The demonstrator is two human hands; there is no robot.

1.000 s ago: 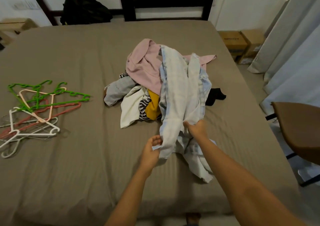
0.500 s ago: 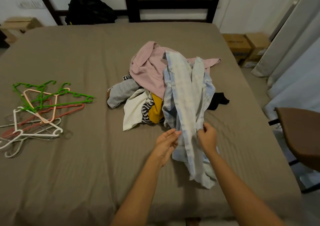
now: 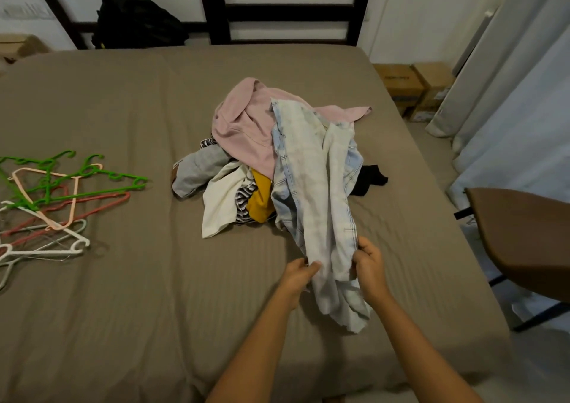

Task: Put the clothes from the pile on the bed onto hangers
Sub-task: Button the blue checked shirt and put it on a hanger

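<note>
On the near right part of the taupe striped bedsheet [image 3: 123, 310], both hands grip the same garment: the left hand [image 3: 297, 274] pinches one edge of the pale blue-and-white checked cotton shirt [image 3: 314, 193] between thumb and fingers, and the right hand [image 3: 368, 264] is curled closed round its other edge, so the cloth hangs bunched between them. The shirt's far end lies draped over the heap of mixed clothes [image 3: 246, 162] in the middle of the bed, touching the pink garment [image 3: 243, 125] on top. Well apart, at the left edge, the tangle of green, peach, red and white plastic hangers [image 3: 52, 199] lies bare, none carrying clothing. Judging by that, the task is barely started: the first shirt is only being drawn out, no hanger is in hand, and the whole pile remains to be hung
</note>
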